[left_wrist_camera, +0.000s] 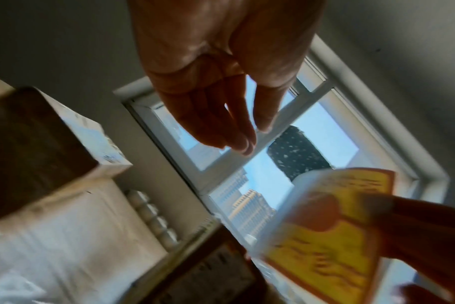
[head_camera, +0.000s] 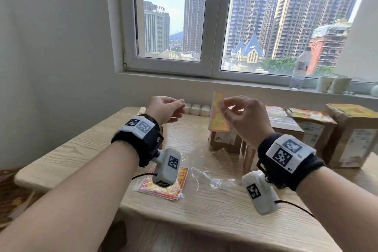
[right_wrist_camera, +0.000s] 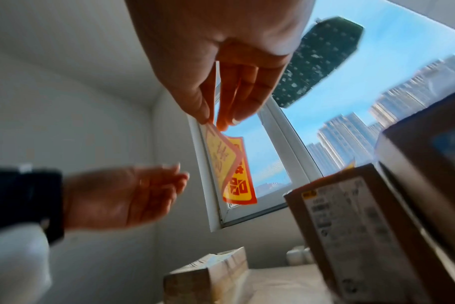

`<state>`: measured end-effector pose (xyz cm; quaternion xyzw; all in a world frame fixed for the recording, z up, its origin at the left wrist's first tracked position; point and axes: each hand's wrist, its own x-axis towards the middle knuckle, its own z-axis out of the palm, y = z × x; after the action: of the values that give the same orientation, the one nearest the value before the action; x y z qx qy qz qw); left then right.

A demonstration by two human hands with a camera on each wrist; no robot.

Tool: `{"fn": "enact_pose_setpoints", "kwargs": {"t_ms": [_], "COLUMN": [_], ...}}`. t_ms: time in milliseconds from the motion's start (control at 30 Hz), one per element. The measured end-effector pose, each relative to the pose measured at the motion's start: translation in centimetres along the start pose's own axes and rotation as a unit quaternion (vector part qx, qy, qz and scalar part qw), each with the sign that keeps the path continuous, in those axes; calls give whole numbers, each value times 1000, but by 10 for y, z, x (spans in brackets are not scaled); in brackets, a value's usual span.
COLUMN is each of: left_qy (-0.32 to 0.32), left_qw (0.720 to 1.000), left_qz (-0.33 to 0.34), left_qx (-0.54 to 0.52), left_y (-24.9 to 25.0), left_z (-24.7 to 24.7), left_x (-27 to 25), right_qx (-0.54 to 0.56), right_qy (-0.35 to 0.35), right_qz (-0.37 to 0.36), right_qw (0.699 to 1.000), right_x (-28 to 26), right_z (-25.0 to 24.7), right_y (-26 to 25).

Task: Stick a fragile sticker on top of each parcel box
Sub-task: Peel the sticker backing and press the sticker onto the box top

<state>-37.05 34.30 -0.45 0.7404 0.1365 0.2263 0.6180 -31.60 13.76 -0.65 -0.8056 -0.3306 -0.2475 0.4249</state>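
Observation:
My right hand (head_camera: 225, 104) (right_wrist_camera: 216, 123) pinches the top edge of a yellow and red fragile sticker (head_camera: 217, 116) (right_wrist_camera: 237, 174) and holds it up above the table. One corner of the sticker curls away from its backing. My left hand (head_camera: 182, 103) (left_wrist_camera: 255, 137) hovers just left of it, thumb near the fingertips, holding nothing. A small brown parcel box (head_camera: 223, 141) stands right under the sticker. To its right stand three more boxes (head_camera: 286, 127) (head_camera: 315, 129) (head_camera: 356, 135), each with a yellow sticker on top.
A stack of stickers (head_camera: 163, 188) lies on the wooden table (head_camera: 204, 210) under my left wrist, next to crumpled clear wrap (head_camera: 212, 172). Small white bottles (head_camera: 196, 109) line the back edge. Another box (left_wrist_camera: 39, 144) stands at the left. A water bottle (head_camera: 299, 69) stands on the sill.

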Motion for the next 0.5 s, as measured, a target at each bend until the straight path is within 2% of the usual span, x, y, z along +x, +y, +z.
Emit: {"fn": "enact_pose_setpoints", "kwargs": {"t_ms": [67, 167, 300, 500], "left_qy": [-60, -100, -102, -94], "left_qw": [998, 994, 993, 993], "left_qz": [-15, -39, -58, -64], "left_qx": [-20, -7, 17, 26], "left_y": [20, 36, 42, 40], "left_z": [17, 37, 52, 62], "left_x": [-11, -21, -30, -28], "right_qx": [-69, -130, -166, -169], "right_qy": [-8, -19, -22, -28], "right_qz": [-54, -114, -159, -154], "right_qw": [996, 985, 973, 973], "right_x": [-6, -16, -25, -28], "right_z": [-6, -13, -21, -32], "right_y": [-2, 0, 3, 13]}}
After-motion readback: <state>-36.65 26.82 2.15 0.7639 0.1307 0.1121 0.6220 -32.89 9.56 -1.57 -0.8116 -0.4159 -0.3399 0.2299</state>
